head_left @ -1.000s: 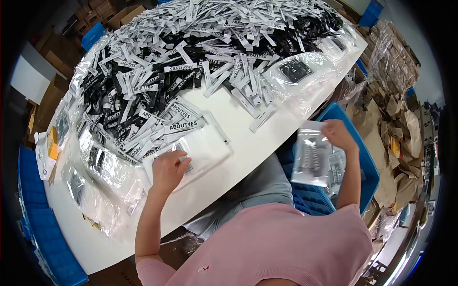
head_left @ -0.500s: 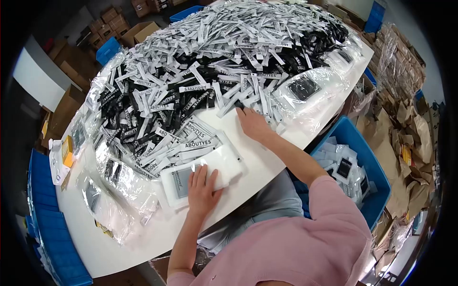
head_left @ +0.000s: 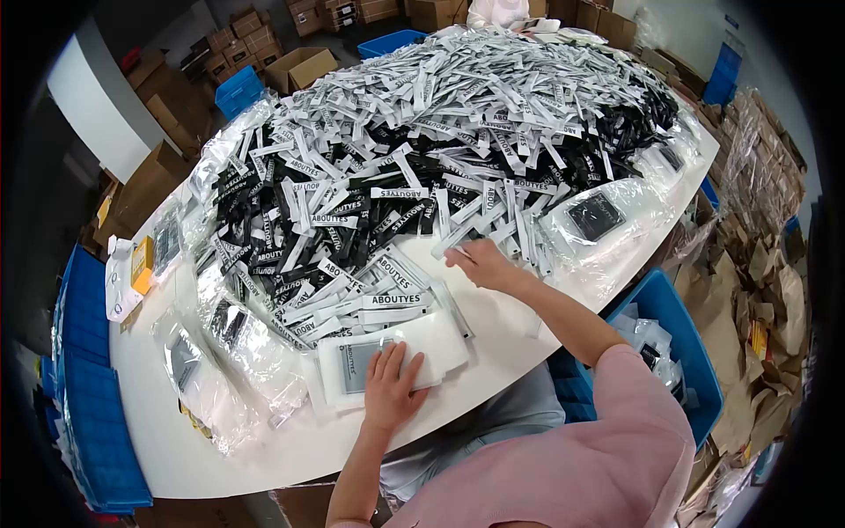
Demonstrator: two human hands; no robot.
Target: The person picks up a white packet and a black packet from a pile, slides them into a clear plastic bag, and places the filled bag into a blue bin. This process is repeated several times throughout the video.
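My left hand (head_left: 393, 392) lies flat, fingers spread, on a stack of white translucent pouches (head_left: 444, 348); the top one has a grey label panel. My right hand (head_left: 488, 266) is closed in a pinch at the near edge of the heap, with a white stick packet (head_left: 447, 248) at its fingertips. Just beyond the pouches is a small group of white ABOUTYES stick packets (head_left: 396, 300). Behind it rises a large heap of white and black stick packets (head_left: 475, 88).
Clear plastic bags with dark labels lie at left (head_left: 246, 352) and right (head_left: 598, 220). A blue bin (head_left: 704, 352) of pouches stands beside me at right, near brown paper (head_left: 739, 308). Blue crates (head_left: 97, 396) line the left side. Another person (head_left: 499, 12) is at the far end.
My right hand has gone from fingers stretched on the table to a pinch at a white packet. My left hand stays on the pouches. The view has shifted, showing a person beyond the heap.
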